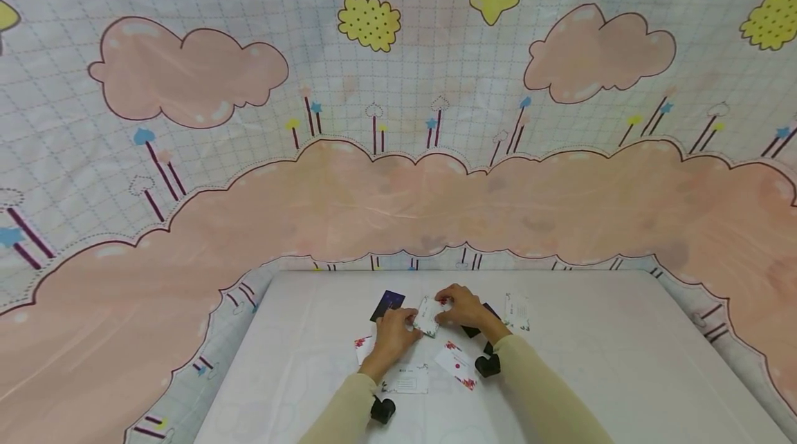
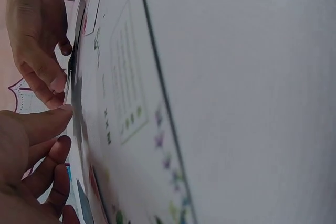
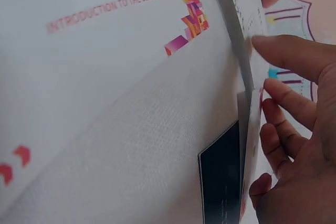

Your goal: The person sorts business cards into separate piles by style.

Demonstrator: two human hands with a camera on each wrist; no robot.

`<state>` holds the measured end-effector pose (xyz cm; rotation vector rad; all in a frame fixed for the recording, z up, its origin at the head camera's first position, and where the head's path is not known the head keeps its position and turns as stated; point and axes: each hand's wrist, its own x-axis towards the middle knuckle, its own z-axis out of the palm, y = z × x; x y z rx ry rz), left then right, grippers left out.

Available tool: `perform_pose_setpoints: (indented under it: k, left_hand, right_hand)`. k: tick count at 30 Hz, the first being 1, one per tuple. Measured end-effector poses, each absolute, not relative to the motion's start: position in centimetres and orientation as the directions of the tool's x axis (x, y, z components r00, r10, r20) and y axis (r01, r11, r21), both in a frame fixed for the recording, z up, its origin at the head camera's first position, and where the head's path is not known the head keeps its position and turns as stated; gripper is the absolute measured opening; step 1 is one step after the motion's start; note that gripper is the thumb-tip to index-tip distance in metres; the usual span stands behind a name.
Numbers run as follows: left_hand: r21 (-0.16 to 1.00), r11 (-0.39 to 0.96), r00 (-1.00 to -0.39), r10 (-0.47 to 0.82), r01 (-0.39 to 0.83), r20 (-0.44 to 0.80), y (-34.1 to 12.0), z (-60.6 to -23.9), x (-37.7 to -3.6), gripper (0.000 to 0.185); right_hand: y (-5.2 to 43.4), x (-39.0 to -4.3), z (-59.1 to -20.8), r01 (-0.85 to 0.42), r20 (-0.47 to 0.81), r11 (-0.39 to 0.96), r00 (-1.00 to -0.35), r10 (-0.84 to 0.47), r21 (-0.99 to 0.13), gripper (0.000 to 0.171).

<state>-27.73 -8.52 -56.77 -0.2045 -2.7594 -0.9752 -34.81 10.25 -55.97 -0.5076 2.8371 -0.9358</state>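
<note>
Looking down from the head view, both hands meet over the middle of the white surface (image 1: pixel 623 361): the left hand (image 1: pixel 394 333) and the right hand (image 1: pixel 462 306) pinch a small stack of cards (image 1: pixel 427 316) between them, lifted just above the cloth. A dark card (image 1: pixel 387 305) lies just beyond the left hand, a flowered card (image 1: pixel 456 364) and a printed card (image 1: pixel 407 380) nearer the person, another card (image 1: pixel 517 312) to the right.

From the left wrist, the left hand's fingers (image 2: pixel 44 121) curl against the stack's edge (image 2: pixel 73 77), the right hand's fingertips (image 2: pixel 50 80) opposite.

From the right wrist, the right hand's fingers (image 3: pixel 294 56) grip the upright stack (image 3: pixel 251 61).

Squaring it well likely calls for light, even pressure on opposite edges, so no card buckles or slips.
</note>
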Motion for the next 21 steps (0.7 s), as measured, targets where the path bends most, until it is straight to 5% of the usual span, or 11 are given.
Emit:
perform_pose_setpoints:
  k: [21]
  left_hand:
    - [0.655, 0.720, -0.971, 0.132, 0.231, 0.198, -10.0, -56.6, -28.0, 0.044]
  right_hand:
    - [10.3, -34.8, -56.0, -0.276, 0.012, 0.717, -0.937, -0.350, -0.641, 0.046]
